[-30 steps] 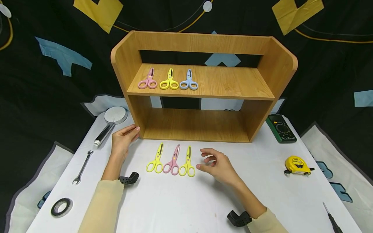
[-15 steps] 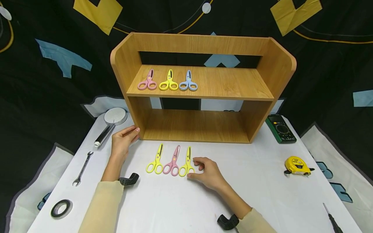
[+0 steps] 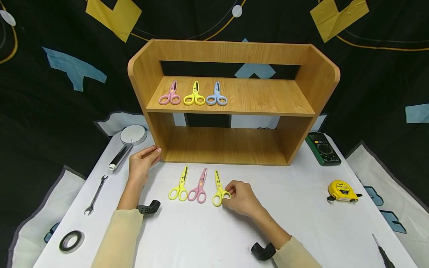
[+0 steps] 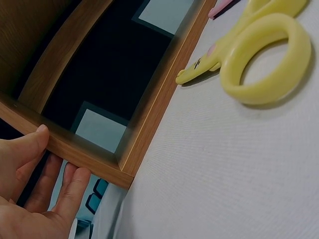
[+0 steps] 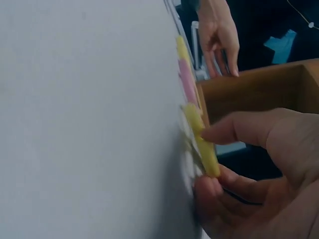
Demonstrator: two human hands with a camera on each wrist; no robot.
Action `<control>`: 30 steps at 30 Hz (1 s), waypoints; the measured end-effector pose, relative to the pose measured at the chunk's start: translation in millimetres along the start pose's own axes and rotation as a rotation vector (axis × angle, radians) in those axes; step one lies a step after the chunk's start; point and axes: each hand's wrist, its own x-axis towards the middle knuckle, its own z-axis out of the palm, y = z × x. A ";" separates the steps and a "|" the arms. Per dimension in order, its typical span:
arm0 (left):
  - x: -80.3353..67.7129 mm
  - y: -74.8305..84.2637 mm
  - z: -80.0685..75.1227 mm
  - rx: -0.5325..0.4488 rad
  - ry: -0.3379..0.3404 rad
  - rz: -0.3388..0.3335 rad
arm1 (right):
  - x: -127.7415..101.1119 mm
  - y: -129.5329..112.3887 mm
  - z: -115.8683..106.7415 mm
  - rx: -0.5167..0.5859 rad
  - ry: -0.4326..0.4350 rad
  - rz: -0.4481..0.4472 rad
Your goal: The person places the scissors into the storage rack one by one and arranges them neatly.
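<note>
The wooden shelf (image 3: 228, 146) is gripped by the left hand (image 3: 142, 163). In front, the rightmost yellow scissors (image 3: 219, 189), shifted rightward, are pinched by the right hand (image 3: 243, 199).

In the head view, the right hand (image 3: 242, 197) partly covers the right handle loop of the adjacent yellow plastic scissors (image 3: 219, 191). Dial markings on the green-and-black multimeter (image 3: 323, 149) are too small to read. The bottom edge truncates the black-handled screwdriver (image 3: 387, 258). The left wrist view crops the pink plastic scissors (image 4: 222, 8).
</note>
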 end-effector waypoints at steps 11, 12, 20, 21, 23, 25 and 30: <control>-0.8 -0.5 -0.5 0.006 -0.003 0.005 | -13.7 4.8 -45.4 0.320 -0.160 0.110; -0.8 -0.5 -0.4 0.005 -0.005 0.008 | -15.0 4.2 -50.8 0.373 -0.166 0.121; 0.0 -1.4 -1.1 0.002 -0.008 0.017 | -22.5 -16.9 -107.5 0.553 -0.067 0.048; 0.1 -1.6 -1.2 0.004 -0.007 0.017 | -23.0 -22.0 -115.8 0.561 -0.045 0.020; 0.3 -2.2 -1.2 0.009 -0.006 0.018 | -22.8 -33.1 -132.8 0.584 -0.007 -0.033; 0.3 -2.4 -1.0 0.015 -0.002 0.018 | -20.2 -44.1 -149.3 0.615 0.027 -0.093; -0.3 -1.9 -0.1 0.028 0.000 0.016 | -2.3 -71.7 -186.4 0.645 0.116 -0.189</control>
